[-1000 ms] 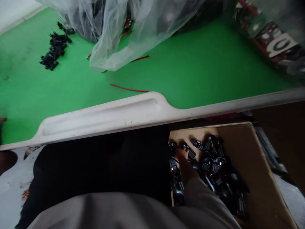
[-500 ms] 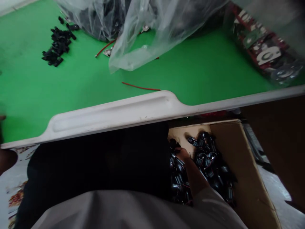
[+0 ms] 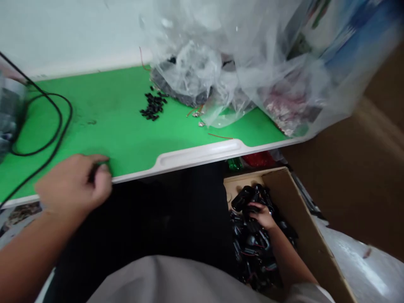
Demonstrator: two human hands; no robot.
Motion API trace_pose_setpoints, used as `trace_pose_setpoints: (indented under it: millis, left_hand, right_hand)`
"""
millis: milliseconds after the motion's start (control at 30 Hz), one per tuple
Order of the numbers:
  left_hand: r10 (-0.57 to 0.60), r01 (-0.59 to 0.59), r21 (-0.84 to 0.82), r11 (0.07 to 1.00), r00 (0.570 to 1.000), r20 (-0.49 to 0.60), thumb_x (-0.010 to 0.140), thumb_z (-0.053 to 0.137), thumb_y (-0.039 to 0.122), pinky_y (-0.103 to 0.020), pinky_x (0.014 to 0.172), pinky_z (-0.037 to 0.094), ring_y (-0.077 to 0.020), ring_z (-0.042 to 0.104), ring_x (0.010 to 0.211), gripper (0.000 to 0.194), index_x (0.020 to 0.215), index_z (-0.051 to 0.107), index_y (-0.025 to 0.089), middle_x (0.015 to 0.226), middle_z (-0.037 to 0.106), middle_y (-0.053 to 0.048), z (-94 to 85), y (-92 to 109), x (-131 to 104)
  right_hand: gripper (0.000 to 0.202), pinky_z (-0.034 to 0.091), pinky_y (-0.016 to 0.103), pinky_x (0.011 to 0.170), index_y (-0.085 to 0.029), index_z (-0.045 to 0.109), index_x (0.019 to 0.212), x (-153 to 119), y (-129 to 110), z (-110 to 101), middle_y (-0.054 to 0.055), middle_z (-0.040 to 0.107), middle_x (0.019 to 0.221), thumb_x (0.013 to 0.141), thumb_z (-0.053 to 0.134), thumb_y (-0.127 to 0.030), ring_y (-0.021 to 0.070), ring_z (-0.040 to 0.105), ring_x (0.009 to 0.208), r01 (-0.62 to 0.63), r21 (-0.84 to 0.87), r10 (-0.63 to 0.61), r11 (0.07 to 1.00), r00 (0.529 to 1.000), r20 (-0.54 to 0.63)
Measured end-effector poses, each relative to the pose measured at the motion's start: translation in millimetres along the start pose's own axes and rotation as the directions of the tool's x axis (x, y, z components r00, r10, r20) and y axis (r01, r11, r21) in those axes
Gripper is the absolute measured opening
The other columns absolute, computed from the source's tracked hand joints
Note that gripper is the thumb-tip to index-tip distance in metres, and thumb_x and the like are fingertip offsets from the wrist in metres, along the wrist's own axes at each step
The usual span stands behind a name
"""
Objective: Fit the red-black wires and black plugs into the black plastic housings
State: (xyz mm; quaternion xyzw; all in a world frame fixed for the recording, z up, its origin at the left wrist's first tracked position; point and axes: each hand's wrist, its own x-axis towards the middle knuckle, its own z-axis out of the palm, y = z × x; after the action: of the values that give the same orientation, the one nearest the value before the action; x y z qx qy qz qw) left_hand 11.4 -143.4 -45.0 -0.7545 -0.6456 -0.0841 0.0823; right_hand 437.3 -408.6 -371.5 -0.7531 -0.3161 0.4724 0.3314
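Observation:
My right hand (image 3: 262, 215) is down in a cardboard box (image 3: 303, 210) beside my lap. Its fingers are closed around a shiny black plastic part (image 3: 243, 198) among many similar pieces; the fingertips are partly hidden. Thin red wires show among the black parts (image 3: 252, 244) in the box. At the front edge of the green table (image 3: 123, 139), my left hand (image 3: 75, 185) rests, slightly blurred. Its index finger points out and the thumb stands apart, with nothing visible between them.
Small black connectors (image 3: 154, 105) lie piled on the table. Behind them stand clear plastic bags (image 3: 195, 71) of parts. A red wire (image 3: 220, 136) lies near the white table rim (image 3: 202, 152). At the left, a black cable (image 3: 59, 122) loops across the surface.
The view has shifted, showing more of the wall and the table's left. My left hand has come into view at the table edge. My right hand now grips a black part in the box.

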Motion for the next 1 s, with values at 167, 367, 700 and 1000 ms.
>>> trace_pose_setpoints:
  millis: [167, 367, 700, 1000]
  left_hand:
    - [0.143, -0.147, -0.08, 0.986, 0.989, -0.047, 0.081, 0.043, 0.04, -0.024, 0.057, 0.035, -0.0146, 0.058, 0.078, 0.027, 0.094, 0.062, 0.026, 0.083, 0.063, 0.002, -7.4, -7, 4]
    - [0.324, -0.308, -0.504, 0.807, 0.944, -0.058, 0.081, 0.047, 0.037, -0.023, 0.067, 0.043, -0.0114, 0.055, 0.067, 0.021, 0.09, 0.06, 0.024, 0.076, 0.062, 0.001, -20.6, -15, 17]
    - [0.427, -0.327, -0.609, 0.723, 0.904, 0.021, 0.081, 0.046, 0.035, -0.023, 0.061, 0.041, -0.0115, 0.054, 0.065, 0.023, 0.089, 0.063, 0.021, 0.078, 0.064, -0.001, -12.6, -21, 74]
    - [0.325, -0.249, -0.562, 0.788, 0.945, 0.036, 0.075, 0.054, 0.035, -0.028, 0.075, 0.045, -0.0174, 0.057, 0.08, 0.023, 0.088, 0.066, 0.021, 0.086, 0.064, -0.005, 7.7, -67, 126]
  right_hand:
    - [0.041, 0.049, 0.033, 0.075, -0.013, 0.067, 0.095, -39, -83, -35, 0.007, 0.068, 0.088, 0.055, 0.064, -0.02, 0.0224, 0.063, 0.078, -0.003, -0.085, 0.009, 0.996, 0.997, 0.072]
    - [0.042, 0.048, 0.031, 0.069, -0.017, 0.066, 0.093, -82, -173, -42, 0.005, 0.067, 0.09, 0.051, 0.061, -0.019, 0.0223, 0.062, 0.075, 0.049, -0.115, -0.029, 0.992, 0.986, 0.165]
    - [0.041, 0.048, 0.04, 0.082, -0.031, 0.071, 0.081, -134, -298, -42, 0.009, 0.066, 0.097, 0.04, 0.066, -0.025, 0.0323, 0.06, 0.092, 0.098, -0.101, -0.083, 0.99, 0.986, 0.146]
    - [0.046, 0.048, 0.038, 0.076, -0.043, 0.068, 0.075, -140, -430, -34, 0.018, 0.057, 0.107, 0.032, 0.072, -0.029, 0.0309, 0.06, 0.092, 0.201, -0.132, -0.183, 0.971, 0.974, 0.136]
